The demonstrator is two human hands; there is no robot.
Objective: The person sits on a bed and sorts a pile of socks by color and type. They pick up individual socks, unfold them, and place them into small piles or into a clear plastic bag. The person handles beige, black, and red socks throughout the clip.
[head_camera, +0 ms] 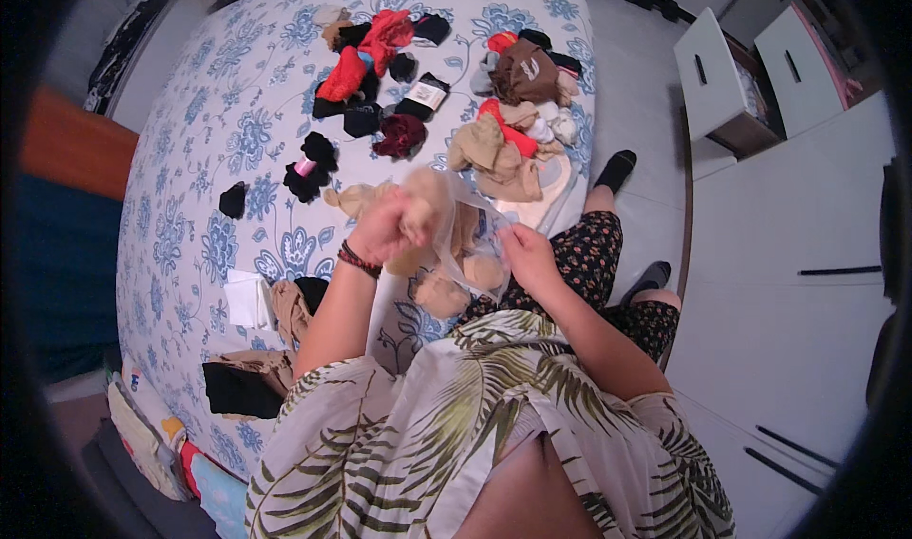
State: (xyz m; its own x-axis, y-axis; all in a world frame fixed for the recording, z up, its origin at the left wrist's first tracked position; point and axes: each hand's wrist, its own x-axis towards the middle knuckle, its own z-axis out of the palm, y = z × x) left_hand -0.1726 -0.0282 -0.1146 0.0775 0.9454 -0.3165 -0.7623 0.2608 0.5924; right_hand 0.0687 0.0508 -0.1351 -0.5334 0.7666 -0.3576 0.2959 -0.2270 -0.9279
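Note:
Gripped in my left hand [385, 231] is a beige rolled stocking or sock bundle [425, 196], slightly blurred. It is level with the mouth of a translucent plastic bag [445, 243]. My right hand [529, 257] pinches the bag's edge on the other side and holds it spread. Through the bag I see another beige bundle [483, 272]; whether it lies inside or behind the film, I cannot tell. A further beige bundle [440, 294] rests on the bed just below. Beige fabric [356, 200] lies partly hidden behind my left hand.
Dark and red garments [363, 119] lie across the flowered bedsheet [182, 254]. At the bed's right edge is a pile of beige hosiery [491, 151] with a brown bundle [526, 72]. Folded dark cloth [239, 391] and white packets [248, 300] lie left. An open drawer [712, 76] juts out right.

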